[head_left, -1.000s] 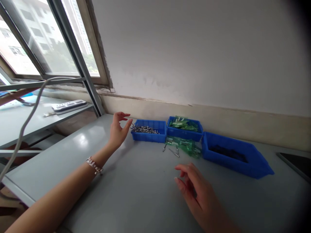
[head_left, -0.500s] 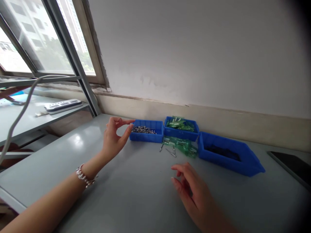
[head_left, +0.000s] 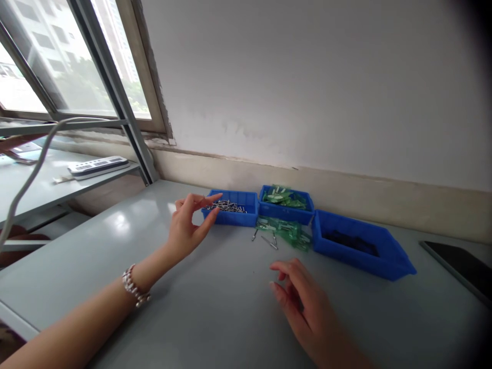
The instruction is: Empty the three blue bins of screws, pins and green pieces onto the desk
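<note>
My left hand reaches to the near left side of a blue bin of small metal pins that look like rivets. Its thumb and forefinger are apart, with nothing seen between them. Low over the grey table, my right hand has its fingers loosely curled, a gap showing between thumb and forefinger. Beyond it lie several loose metal pieces and green plastic packets. A second blue bin behind them holds more green packets.
To the right stands a larger blue bin with dark contents. A dark flat device lies at the table's right edge. On the left are a shelf with a power strip, a metal post and a hanging cable. Behind rises a wall.
My left hand has moved slightly right and down, so its fingertips now overlap the bin of pins. The right hand is almost unmoved.
</note>
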A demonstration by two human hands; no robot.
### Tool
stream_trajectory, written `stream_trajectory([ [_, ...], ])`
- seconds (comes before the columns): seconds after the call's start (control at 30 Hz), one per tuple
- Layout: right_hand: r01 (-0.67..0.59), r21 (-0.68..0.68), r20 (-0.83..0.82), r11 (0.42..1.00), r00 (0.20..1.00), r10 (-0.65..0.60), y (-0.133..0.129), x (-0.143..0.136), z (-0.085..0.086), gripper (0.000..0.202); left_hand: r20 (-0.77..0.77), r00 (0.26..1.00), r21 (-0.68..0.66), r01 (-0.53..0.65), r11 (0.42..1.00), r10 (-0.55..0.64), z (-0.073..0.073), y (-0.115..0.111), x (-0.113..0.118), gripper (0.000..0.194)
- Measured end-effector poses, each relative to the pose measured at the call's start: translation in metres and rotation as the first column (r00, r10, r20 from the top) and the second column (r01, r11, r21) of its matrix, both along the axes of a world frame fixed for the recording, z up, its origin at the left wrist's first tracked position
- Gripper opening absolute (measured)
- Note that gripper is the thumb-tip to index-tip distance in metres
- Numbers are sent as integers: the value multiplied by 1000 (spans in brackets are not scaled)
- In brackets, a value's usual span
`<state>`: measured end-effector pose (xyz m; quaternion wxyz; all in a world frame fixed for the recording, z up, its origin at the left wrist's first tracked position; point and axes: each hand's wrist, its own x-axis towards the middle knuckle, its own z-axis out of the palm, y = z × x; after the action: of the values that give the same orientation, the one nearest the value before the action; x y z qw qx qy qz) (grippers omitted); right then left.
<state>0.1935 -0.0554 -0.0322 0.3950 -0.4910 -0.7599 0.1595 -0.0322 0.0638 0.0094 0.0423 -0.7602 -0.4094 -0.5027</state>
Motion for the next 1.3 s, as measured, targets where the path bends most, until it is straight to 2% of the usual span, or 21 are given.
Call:
stream_trajectory([
  [0.13, 7, 12, 0, 1000, 1000, -7, 0, -1, -2, 16, -100, 993, 58, 68, 996, -62, -6, -6, 5, 19],
  [0.3, 36, 79, 64, 996, 997, -41, 3, 6, 2, 19, -170, 974, 33, 158, 987, -150, -12, -10, 9, 18],
  [0.43, 190, 147, 155, 971, 965, -213, 13, 23, 20, 20, -190, 959, 26, 216, 976, -208, -13, -10, 8, 16],
  [0.5, 265, 128, 232, 956, 929, -289, 22, 32, 29, 21, -199, 953, 30, 238, 971, -227, -13, -10, 7, 16],
  [0.57, 322, 74, 401, 944, 857, -324, 32, 37, 34, 23, -217, 947, 43, 250, 967, -235, -12, -11, 6, 14],
  [0.63, 322, 33, 494, 946, 817, -296, 44, 38, 34, 28, -251, 938, 60, 260, 964, -238, -10, -12, 6, 11],
  [0.77, 326, -9, 635, 945, 732, -246, 67, 33, 28, 43, -283, 921, 104, 306, 946, -267, -7, -15, 6, 27],
  [0.87, 350, -29, 702, 936, 673, -230, 81, 32, 21, 32, -266, 918, 131, 338, 932, -295, -7, -18, 6, 29],
  [0.97, 378, -38, 722, 925, 650, -236, 90, 31, 16, 19, -271, 911, 125, 352, 928, -309, -8, -19, 6, 26],
  [1.03, 394, -37, 705, 919, 662, -255, 91, 30, 15, 16, -282, 907, 112, 354, 929, -312, -8, -20, 6, 25],
  [1.13, 404, -37, 619, 914, 728, -296, 83, 28, 20, 11, -289, 903, 86, 355, 931, -318, -9, -20, 7, 24],
  [1.3, 395, -120, 269, 911, 896, -354, 52, 35, 37, 22, -289, 898, 57, 362, 930, -332, -10, -20, 8, 21],
])
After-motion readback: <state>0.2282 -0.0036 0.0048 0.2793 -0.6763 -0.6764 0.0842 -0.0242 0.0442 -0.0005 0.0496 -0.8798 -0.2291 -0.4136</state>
